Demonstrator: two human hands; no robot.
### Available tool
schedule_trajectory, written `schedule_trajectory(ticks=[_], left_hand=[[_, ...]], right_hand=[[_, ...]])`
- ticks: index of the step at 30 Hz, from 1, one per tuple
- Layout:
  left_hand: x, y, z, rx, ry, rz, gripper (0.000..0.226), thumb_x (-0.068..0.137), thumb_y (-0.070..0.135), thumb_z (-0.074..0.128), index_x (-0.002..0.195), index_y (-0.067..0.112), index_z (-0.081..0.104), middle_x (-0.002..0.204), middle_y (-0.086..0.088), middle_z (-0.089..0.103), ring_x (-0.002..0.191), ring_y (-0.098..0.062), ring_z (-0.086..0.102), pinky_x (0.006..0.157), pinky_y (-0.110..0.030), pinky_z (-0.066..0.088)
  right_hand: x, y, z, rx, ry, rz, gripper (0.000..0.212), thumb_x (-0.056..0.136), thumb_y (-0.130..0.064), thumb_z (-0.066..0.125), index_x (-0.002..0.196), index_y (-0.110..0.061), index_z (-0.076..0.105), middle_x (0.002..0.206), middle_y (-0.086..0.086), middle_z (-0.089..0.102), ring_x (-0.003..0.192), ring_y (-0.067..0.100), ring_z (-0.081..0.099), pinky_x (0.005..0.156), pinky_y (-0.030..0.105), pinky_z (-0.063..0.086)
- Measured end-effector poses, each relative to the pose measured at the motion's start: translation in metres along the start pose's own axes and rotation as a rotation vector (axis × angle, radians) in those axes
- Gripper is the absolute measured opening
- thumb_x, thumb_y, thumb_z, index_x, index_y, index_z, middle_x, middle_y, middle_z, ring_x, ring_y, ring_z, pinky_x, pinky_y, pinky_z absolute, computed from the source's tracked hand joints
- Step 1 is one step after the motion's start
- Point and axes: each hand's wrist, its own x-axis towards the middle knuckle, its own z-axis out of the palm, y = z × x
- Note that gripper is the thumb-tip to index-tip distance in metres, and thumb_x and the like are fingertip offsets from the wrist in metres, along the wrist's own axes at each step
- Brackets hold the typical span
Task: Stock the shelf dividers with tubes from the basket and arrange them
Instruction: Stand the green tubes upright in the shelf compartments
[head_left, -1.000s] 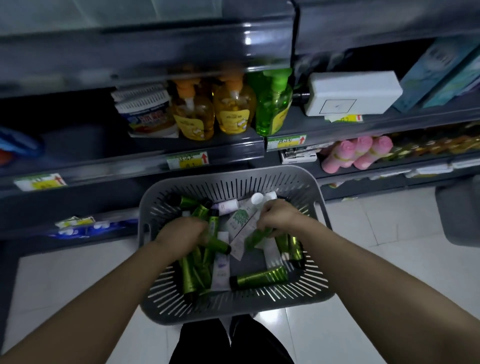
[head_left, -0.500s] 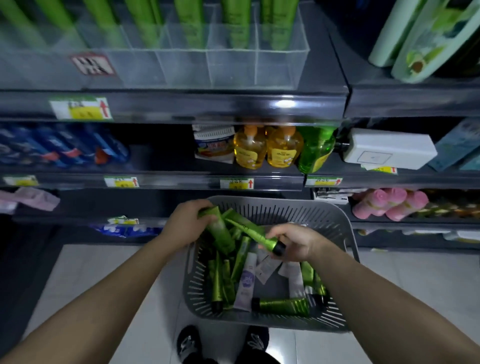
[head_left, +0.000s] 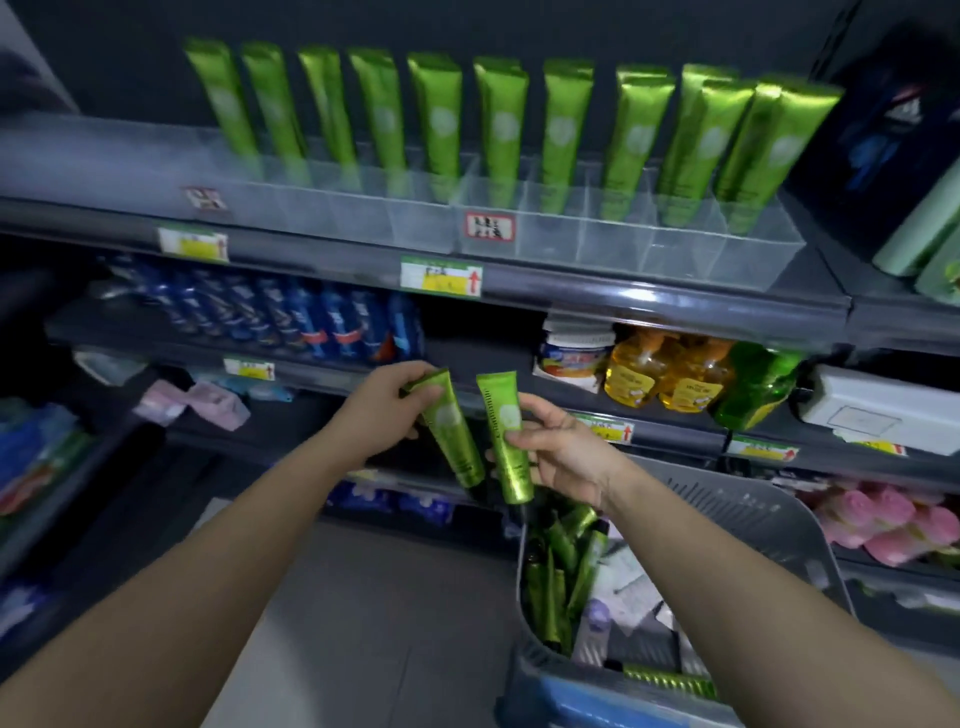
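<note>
Closest thing is the gray basket (head_left: 753, 514) down at the lower right, above the tiled floor (head_left: 374, 597). It holds a pile of loose green tubes (head_left: 550, 587) along its left side and some pale tubes (head_left: 623, 587) mixed in next to them.

Just above the basket's near-left corner, both hands are up in front of the shelves. The left grip (head_left: 382, 415) is wrapped around the upper part of one green tube (head_left: 452, 431), which sits tilted with the flat crimped end up and the cap end pointing down-right. The right grip (head_left: 561, 452) pinches a second green tube (head_left: 506, 441) at mid-body between thumb and fingers, pretty much upright with the cap down. The two tubes sit just beside each other, can't tell if they touch.

Behind the hands, the middle shelf has blue packs (head_left: 311, 322) on the left, then yellow pump bottles (head_left: 631, 374) and a green pump bottle (head_left: 753, 384). Pink bottles (head_left: 872, 519) lie one shelf lower on the right.

Farthest up, the top shelf carries clear dividers (head_left: 623, 234) with a row of standing green tubes (head_left: 498, 130) slotted along the back, crimped ends up. The front sections look bare, though it's blurry.
</note>
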Motion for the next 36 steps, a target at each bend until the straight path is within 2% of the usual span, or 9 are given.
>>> schedule_trajectory(ticks=[5, 10, 13, 16, 20, 23, 25, 29, 36], left_hand=[[-0.025, -0.008, -0.083, -0.01, 0.099, 0.078, 0.007, 0.094, 0.014, 0.058, 0.094, 0.02, 0.061, 0.082, 0.008, 0.061, 0.068, -0.013, 0.057, 0.054, -0.021, 0.05], [-0.045, -0.02, -0.157, -0.117, 0.206, 0.123, 0.016, 0.085, 0.007, 0.069, 0.078, 0.01, 0.054, 0.065, -0.008, 0.061, 0.045, -0.009, 0.056, 0.042, -0.023, 0.048], [-0.054, -0.029, -0.194, -0.106, 0.246, 0.154, 0.014, 0.085, 0.011, 0.07, 0.078, 0.012, 0.057, 0.069, -0.015, 0.063, 0.046, -0.016, 0.055, 0.045, -0.028, 0.05], [-0.055, -0.037, -0.224, -0.09, 0.292, 0.182, 0.011, 0.086, 0.012, 0.069, 0.078, 0.015, 0.061, 0.064, -0.007, 0.061, 0.044, -0.01, 0.053, 0.044, -0.023, 0.048], [-0.051, -0.039, -0.256, -0.067, 0.349, 0.217, 0.008, 0.088, 0.013, 0.065, 0.083, 0.019, 0.063, 0.068, -0.005, 0.06, 0.054, -0.014, 0.055, 0.052, -0.028, 0.053], [-0.042, -0.032, -0.278, -0.068, 0.393, 0.246, 0.011, 0.089, 0.013, 0.065, 0.082, 0.021, 0.062, 0.07, -0.003, 0.06, 0.055, -0.014, 0.055, 0.048, -0.021, 0.05], [-0.032, -0.025, -0.292, -0.084, 0.408, 0.257, 0.012, 0.088, 0.012, 0.065, 0.08, 0.021, 0.062, 0.072, -0.002, 0.062, 0.059, -0.015, 0.055, 0.048, -0.02, 0.05], [-0.005, -0.008, -0.32, -0.119, 0.433, 0.286, 0.017, 0.087, 0.013, 0.067, 0.076, 0.024, 0.06, 0.073, 0.0, 0.063, 0.06, -0.015, 0.057, 0.05, -0.023, 0.049], [0.05, 0.035, -0.356, -0.08, 0.478, 0.426, 0.018, 0.087, 0.01, 0.065, 0.074, 0.021, 0.06, 0.068, 0.0, 0.061, 0.057, -0.009, 0.057, 0.047, -0.02, 0.047]], right_hand=[[0.017, -0.008, 0.091, -0.153, 0.079, -0.145, 0.012, 0.087, -0.009, 0.063, 0.082, -0.019, 0.059, 0.075, -0.001, 0.064, 0.072, 0.017, 0.061, 0.071, 0.032, 0.049], [0.034, -0.011, 0.166, -0.273, 0.118, -0.312, 0.017, 0.081, -0.014, 0.073, 0.073, -0.021, 0.06, 0.061, -0.009, 0.057, 0.072, 0.015, 0.057, 0.074, 0.038, 0.046], [0.042, -0.016, 0.206, -0.331, 0.158, -0.39, 0.016, 0.083, -0.005, 0.07, 0.079, -0.012, 0.056, 0.056, -0.01, 0.05, 0.06, 0.007, 0.059, 0.068, 0.036, 0.053], [0.047, -0.024, 0.239, -0.361, 0.19, -0.449, 0.019, 0.082, 0.002, 0.069, 0.087, -0.011, 0.055, 0.055, -0.007, 0.047, 0.055, 0.009, 0.057, 0.056, 0.03, 0.053], [0.055, -0.037, 0.272, -0.405, 0.211, -0.547, 0.014, 0.085, -0.006, 0.069, 0.082, -0.014, 0.059, 0.063, 0.002, 0.042, 0.063, 0.017, 0.053, 0.063, 0.037, 0.053], [0.063, -0.053, 0.292, -0.449, 0.228, -0.614, 0.011, 0.087, -0.008, 0.067, 0.08, -0.013, 0.06, 0.068, 0.009, 0.046, 0.058, 0.014, 0.057, 0.046, 0.022, 0.048], [0.073, -0.065, 0.301, -0.509, 0.245, -0.654, 0.01, 0.087, -0.01, 0.067, 0.079, -0.015, 0.063, 0.074, 0.014, 0.05, 0.064, 0.016, 0.059, 0.051, 0.027, 0.053], [0.096, -0.092, 0.31, -0.622, 0.3, -0.754, 0.01, 0.084, -0.018, 0.072, 0.077, -0.023, 0.068, 0.073, 0.009, 0.055, 0.072, 0.025, 0.057, 0.072, 0.054, 0.056], [0.13, -0.145, 0.32, -0.743, 0.393, -0.999, 0.017, 0.079, -0.014, 0.077, 0.09, -0.021, 0.066, 0.069, -0.003, 0.058, 0.067, 0.012, 0.055, 0.069, 0.037, 0.055]])
